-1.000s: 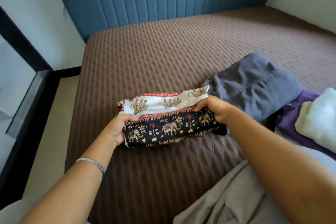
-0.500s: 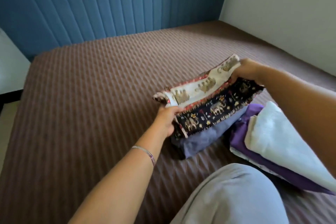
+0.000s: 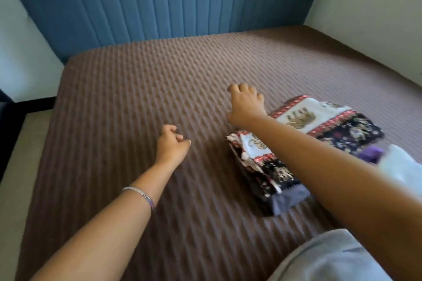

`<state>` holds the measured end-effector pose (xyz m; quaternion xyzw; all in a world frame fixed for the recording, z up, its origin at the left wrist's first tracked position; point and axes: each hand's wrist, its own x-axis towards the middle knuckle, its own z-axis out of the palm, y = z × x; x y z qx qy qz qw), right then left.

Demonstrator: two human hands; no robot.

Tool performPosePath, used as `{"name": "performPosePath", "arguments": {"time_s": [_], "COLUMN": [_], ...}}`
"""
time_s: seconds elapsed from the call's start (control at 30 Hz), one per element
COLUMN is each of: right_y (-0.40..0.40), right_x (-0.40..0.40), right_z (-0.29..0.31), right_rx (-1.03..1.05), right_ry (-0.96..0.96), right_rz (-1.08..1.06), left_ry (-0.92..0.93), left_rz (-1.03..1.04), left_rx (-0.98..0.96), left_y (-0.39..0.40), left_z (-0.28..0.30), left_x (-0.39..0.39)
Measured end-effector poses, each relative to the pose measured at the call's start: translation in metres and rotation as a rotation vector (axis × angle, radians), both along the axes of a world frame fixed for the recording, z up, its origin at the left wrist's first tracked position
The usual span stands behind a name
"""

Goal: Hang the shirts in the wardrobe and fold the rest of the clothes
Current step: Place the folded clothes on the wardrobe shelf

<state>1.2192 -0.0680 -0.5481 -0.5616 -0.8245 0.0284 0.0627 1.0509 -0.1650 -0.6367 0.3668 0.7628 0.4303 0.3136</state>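
- My left hand hovers over the bare brown quilted bed, fingers loosely curled with the thumb against them, its grip closed on nothing.
- My right hand reaches further out over the bed, knuckles up, fingers bent downward; its grip holds nothing that I can see.
- The folded elephant-print garment lies on the bed just to the right of my right wrist and forearm, which crosses above its near-left part. Neither hand touches it. It is well apart from my left hand, off to that hand's right.
- It sits on top of a folded grey garment, of which only a corner shows at the near edge.
- Just beside that stack, toward the right edge of the view, I see a sliver of a purple garment with a white garment on it, both blurred.
- Count: two hands, one elephant-print piece, one grey, one purple, one white.
- One thin silver bracelet circles my left wrist.
- A blue padded headboard stands at the far end of the bed.
- A pale grey clothed knee shows at the bottom right.
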Motion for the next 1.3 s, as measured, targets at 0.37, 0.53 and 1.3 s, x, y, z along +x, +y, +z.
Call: {"name": "performPosePath", "arguments": {"time_s": [0.37,0.53,1.3], "right_y": [0.003,0.015,0.026], "right_x": [-0.168,-0.180,-0.196], "right_z": [-0.095,-0.107,-0.112], "right_rx": [-0.642,-0.717,-0.819], "right_ry": [-0.117,-0.113,-0.206], "right_rz": [-0.235,-0.289,-0.405], "left_ry": [0.812,0.831,0.561], "left_rz": [-0.496,-0.510,-0.860], "left_rx": [-0.238,-0.130,-0.740], "left_y": [0.009,-0.007,0.042], "left_z": [-0.045,-0.066,-0.015], "left_x": [-0.212,-0.224,-0.230]}}
